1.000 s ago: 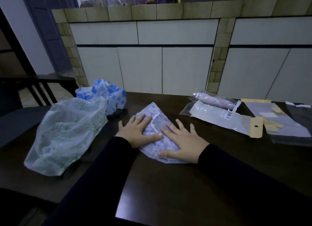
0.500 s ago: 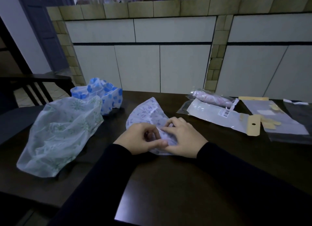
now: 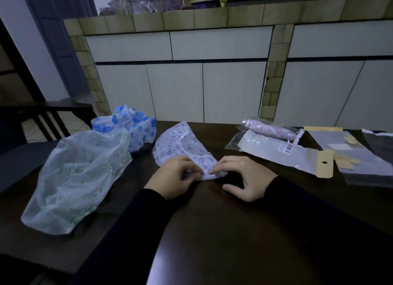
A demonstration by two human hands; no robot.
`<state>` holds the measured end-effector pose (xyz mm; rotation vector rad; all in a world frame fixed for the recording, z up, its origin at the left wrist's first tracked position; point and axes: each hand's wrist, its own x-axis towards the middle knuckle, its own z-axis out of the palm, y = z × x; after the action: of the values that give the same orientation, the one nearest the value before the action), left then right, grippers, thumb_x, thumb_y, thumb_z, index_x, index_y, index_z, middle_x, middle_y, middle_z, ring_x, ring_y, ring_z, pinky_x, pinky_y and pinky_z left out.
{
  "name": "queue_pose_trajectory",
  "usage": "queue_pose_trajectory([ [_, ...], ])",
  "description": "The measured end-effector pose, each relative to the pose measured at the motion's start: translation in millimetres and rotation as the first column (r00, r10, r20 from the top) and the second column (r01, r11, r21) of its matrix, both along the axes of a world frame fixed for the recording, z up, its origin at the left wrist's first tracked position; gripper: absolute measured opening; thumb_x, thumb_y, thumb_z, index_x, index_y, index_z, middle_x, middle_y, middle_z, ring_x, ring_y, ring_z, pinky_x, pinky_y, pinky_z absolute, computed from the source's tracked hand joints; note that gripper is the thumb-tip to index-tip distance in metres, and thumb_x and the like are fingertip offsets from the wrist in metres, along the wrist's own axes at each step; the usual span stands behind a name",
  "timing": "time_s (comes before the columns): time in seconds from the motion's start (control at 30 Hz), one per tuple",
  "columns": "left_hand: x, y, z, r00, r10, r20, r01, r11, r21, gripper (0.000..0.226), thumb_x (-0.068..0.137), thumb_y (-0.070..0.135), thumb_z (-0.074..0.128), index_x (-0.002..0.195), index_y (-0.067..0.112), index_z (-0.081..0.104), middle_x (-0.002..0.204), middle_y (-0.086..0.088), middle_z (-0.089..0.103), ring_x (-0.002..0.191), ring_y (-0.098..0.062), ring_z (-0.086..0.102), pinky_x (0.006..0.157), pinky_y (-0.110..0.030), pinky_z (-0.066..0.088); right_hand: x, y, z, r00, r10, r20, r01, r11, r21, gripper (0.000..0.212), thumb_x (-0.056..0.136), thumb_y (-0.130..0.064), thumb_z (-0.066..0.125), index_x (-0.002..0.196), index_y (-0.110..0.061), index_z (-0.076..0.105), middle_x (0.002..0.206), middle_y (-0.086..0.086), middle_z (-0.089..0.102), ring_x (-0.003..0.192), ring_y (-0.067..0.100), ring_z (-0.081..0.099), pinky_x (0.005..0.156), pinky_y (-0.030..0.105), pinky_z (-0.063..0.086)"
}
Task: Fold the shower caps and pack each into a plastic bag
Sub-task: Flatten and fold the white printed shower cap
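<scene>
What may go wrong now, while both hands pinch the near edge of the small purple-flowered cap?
1. The thin purple-flowered plastic shower cap is held only at its near corner by the left hand and right hand; its earlier fold may spring open.
2. The big green-patterned cap lies close beside the left hand, so a wide move might drag it.

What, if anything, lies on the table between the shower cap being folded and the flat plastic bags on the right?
Nothing visible does. Both hands, left hand and right hand, already pinch the near edge of the purple-flowered cap. Between it and the nearest plastic bag there is only bare dark table.
</scene>
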<state>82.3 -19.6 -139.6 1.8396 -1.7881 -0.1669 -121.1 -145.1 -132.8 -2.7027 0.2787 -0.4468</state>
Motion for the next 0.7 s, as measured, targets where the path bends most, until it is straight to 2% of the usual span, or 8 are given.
queue_pose_trajectory([
  [0.13,4,-7,5,1.0,0.0,-0.024,0.002,0.998,0.067,0.031,0.067,0.055,0.077,0.093,0.039,0.067,0.095,0.019,0.056,0.092,0.0,0.054,0.079,-0.017,0.048,10,-8,-3,0.997,-0.033,0.067,0.037,0.997,-0.062,0.033,0.083,-0.019,0.066,0.116,-0.024,0.067,0.11,-0.009,0.059,0.099,0.002,0.056,0.087,0.022,0.048],
  [0.27,8,-17,4,0.999,-0.028,-0.035,0.031,0.996,0.081,0.015,0.074,0.046,0.076,0.085,0.04,0.069,0.091,0.017,0.059,0.088,-0.001,0.056,0.078,-0.022,0.05,15,-19,-3,0.999,-0.034,0.032,0.035,0.998,-0.042,0.034,0.084,-0.031,0.066,0.118,-0.028,0.065,0.121,-0.012,0.055,0.11,0.0,0.053,0.097,0.024,0.044],
  [0.4,11,-26,2,1.0,0.002,0.013,-0.003,0.999,0.043,0.005,0.083,0.042,0.069,0.082,0.036,0.069,0.085,0.014,0.062,0.077,-0.003,0.056,0.072,-0.024,0.049,16,-26,-2,0.999,-0.031,-0.035,0.027,0.994,-0.106,0.042,0.083,-0.046,0.062,0.12,-0.027,0.064,0.123,-0.012,0.055,0.114,0.001,0.05,0.099,0.022,0.041],
  [0.5,14,-29,6,0.999,0.048,-0.005,-0.047,0.997,0.057,0.01,0.083,0.045,0.067,0.08,0.035,0.066,0.081,0.014,0.061,0.073,-0.001,0.054,0.067,-0.017,0.04,25,-29,-5,1.0,-0.012,0.027,0.015,0.992,-0.126,0.031,0.087,-0.037,0.06,0.112,-0.02,0.069,0.114,-0.006,0.061,0.106,0.007,0.056,0.094,0.028,0.047],
  [0.57,15,-29,9,0.998,0.056,-0.039,-0.053,0.995,0.08,0.017,0.078,0.051,0.07,0.079,0.034,0.067,0.08,0.015,0.062,0.073,-0.001,0.055,0.065,-0.015,0.04,29,-30,-7,0.998,-0.038,0.057,0.043,0.995,-0.089,0.023,0.091,-0.031,0.057,0.106,-0.02,0.071,0.105,-0.003,0.065,0.097,0.009,0.06,0.087,0.032,0.05],
  [0.63,16,-27,11,0.996,0.063,-0.056,-0.057,0.993,0.105,0.025,0.07,0.055,0.075,0.081,0.034,0.068,0.082,0.015,0.062,0.075,-0.001,0.057,0.065,-0.015,0.043,31,-32,-6,0.996,-0.081,0.043,0.085,0.993,-0.078,0.027,0.094,-0.036,0.053,0.101,-0.02,0.072,0.096,-0.001,0.067,0.091,0.011,0.061,0.083,0.035,0.05],
  [0.7,15,-26,9,0.996,0.093,0.004,-0.093,0.993,0.078,0.023,0.071,0.052,0.076,0.078,0.032,0.067,0.079,0.014,0.061,0.074,-0.001,0.056,0.064,-0.015,0.041,33,-31,-7,0.994,-0.1,0.05,0.105,0.989,-0.107,0.039,0.093,-0.046,0.047,0.092,-0.016,0.072,0.087,0.0,0.066,0.085,0.012,0.059,0.079,0.035,0.049],
])
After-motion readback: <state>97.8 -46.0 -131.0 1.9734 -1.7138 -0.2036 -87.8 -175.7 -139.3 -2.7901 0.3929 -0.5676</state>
